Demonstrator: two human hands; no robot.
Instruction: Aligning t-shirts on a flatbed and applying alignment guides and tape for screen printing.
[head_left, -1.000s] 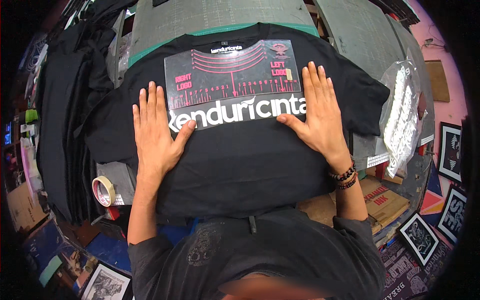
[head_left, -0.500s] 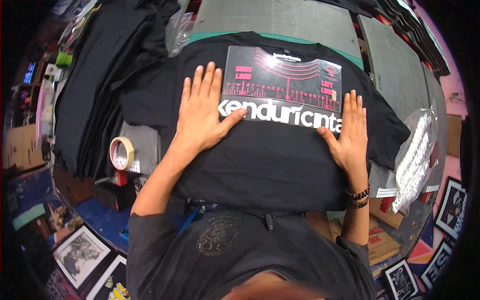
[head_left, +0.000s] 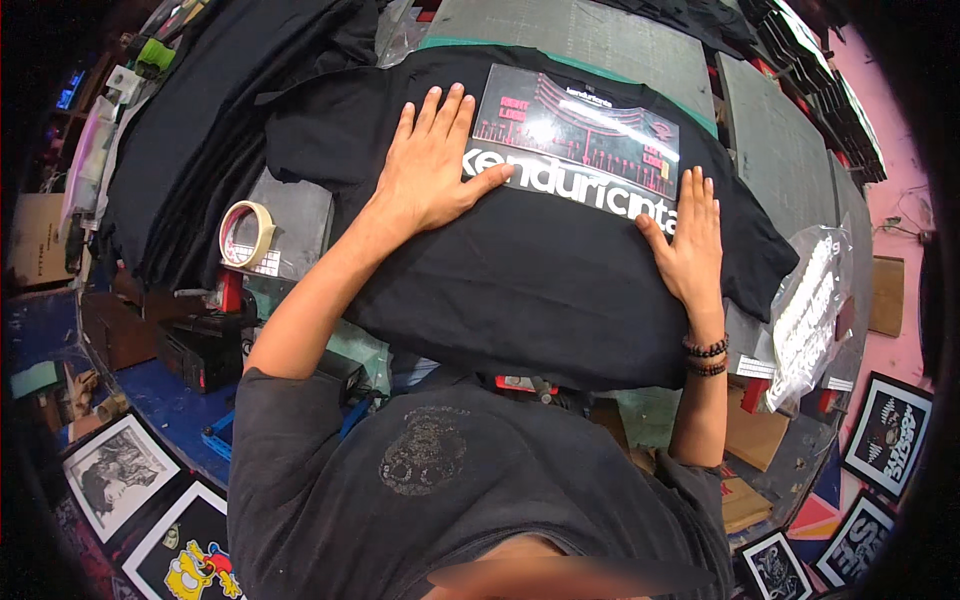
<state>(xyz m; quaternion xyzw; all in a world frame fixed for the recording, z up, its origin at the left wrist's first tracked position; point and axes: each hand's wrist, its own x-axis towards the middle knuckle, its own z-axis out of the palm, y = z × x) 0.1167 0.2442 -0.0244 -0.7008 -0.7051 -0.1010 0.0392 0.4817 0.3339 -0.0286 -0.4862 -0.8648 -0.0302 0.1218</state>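
Note:
A black T-shirt [head_left: 500,280] lies spread over a grey board, its collar at the far side. Across its chest rests a clear ruler guide [head_left: 560,125] with red markings and curved lines. Just below the guide, a clear film with large white lettering [head_left: 570,187] lies on the cloth. My left hand [head_left: 432,165] presses flat at the left end of the film, fingers stretched out and thumb on the lettering. At the right end my right hand [head_left: 690,245] lies flat, fingers pointing away and thumb at the lettering's edge.
A roll of cream tape [head_left: 247,234] stands on the board to the left, near a pile of black shirts [head_left: 190,150]. On the right, a clear plastic bag with white lettering sheets [head_left: 808,310] lies on another grey board [head_left: 790,135]. Framed pictures [head_left: 125,475] stand low at both sides.
My view has shifted, so the shirt sits slightly higher in the picture. Both hands stay flat at the two ends of the lettering film, with little visible movement against the shirt.

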